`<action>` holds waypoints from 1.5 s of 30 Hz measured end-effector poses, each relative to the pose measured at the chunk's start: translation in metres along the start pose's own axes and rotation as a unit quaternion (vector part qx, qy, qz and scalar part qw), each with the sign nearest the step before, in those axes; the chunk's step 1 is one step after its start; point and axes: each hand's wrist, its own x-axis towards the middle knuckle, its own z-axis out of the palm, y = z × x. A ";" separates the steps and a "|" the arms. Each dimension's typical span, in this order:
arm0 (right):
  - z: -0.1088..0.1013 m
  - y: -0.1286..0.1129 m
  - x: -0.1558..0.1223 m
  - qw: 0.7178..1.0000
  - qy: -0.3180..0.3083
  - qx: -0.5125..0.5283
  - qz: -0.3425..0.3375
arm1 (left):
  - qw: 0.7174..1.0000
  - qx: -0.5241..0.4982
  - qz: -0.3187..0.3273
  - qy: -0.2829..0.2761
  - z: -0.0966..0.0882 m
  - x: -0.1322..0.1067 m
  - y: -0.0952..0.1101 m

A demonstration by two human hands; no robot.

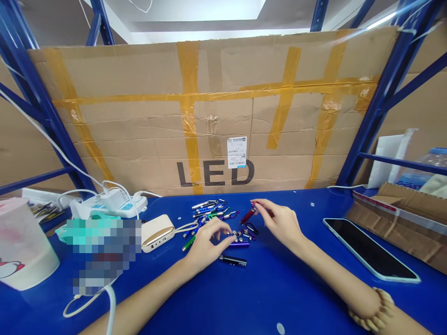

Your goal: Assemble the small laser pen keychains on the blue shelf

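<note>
A heap of small keychain flashlights (213,211) in several colours lies on the blue table (265,288). My right hand (279,221) pinches a red flashlight (248,215) by its end, just above the heap. My left hand (206,244) rests beside the heap with fingers curled, its fingertips at a purple flashlight (239,244) and some small silver button cells (234,232). A black flashlight (233,261) lies alone just in front of that hand.
A white power bank (157,232) and a power strip (115,204) with cables sit at the left, with a white tub (21,251) further left. A phone (370,249) lies face up at the right, beside a cardboard box (401,218). A taped cardboard sheet marked LED (209,116) stands behind.
</note>
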 end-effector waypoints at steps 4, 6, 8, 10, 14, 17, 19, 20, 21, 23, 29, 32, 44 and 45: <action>-0.003 0.000 0.002 0.997 0.010 0.036 0.062 | 0.955 0.148 0.243 -0.078 -0.007 -0.003 0.005; -0.002 0.000 0.002 0.994 0.006 0.073 0.078 | 0.938 0.170 0.281 -0.108 -0.008 -0.003 0.008; -0.002 0.000 0.002 0.989 0.000 0.117 0.095 | 0.936 0.175 0.279 -0.125 -0.009 -0.003 0.009; -0.001 0.000 0.002 0.982 0.007 0.153 0.109 | 0.937 0.177 0.266 -0.137 -0.009 -0.002 0.008; 0.000 -0.003 0.002 0.966 0.032 0.224 0.129 | 0.950 0.165 0.224 -0.143 -0.008 -0.003 0.006; 0.001 -0.008 0.002 0.946 0.010 0.296 0.133 | 0.959 0.154 0.180 -0.153 -0.006 -0.004 0.004; 0.002 -0.011 0.001 0.937 -0.012 0.320 0.136 | 0.961 0.156 0.155 -0.167 -0.004 -0.004 0.003; 0.003 -0.011 0.000 0.936 -0.019 0.322 0.138 | 0.961 0.161 0.144 -0.175 -0.004 -0.004 0.002; 0.004 -0.012 -0.001 0.937 -0.023 0.319 0.140 | 0.960 0.167 0.134 -0.182 -0.003 -0.004 0.001; 0.003 -0.013 -0.002 0.940 -0.024 0.310 0.142 | 0.960 0.177 0.110 -0.188 -0.004 -0.003 0.000; -0.002 -0.025 -0.006 0.922 -0.098 0.359 0.106 | 0.985 0.132 0.030 -0.105 -0.005 -0.002 0.005; -0.002 -0.033 -0.010 0.897 -0.204 0.387 0.069 | 0.990 0.110 0.017 -0.080 -0.004 -0.004 0.009; 0.003 -0.033 -0.014 0.884 -0.252 0.392 0.025 | 0.995 0.078 0.045 -0.047 -0.003 -0.004 0.005; 0.003 -0.032 -0.014 0.886 -0.252 0.390 0.024 | 0.995 0.079 0.041 -0.043 -0.003 -0.004 0.003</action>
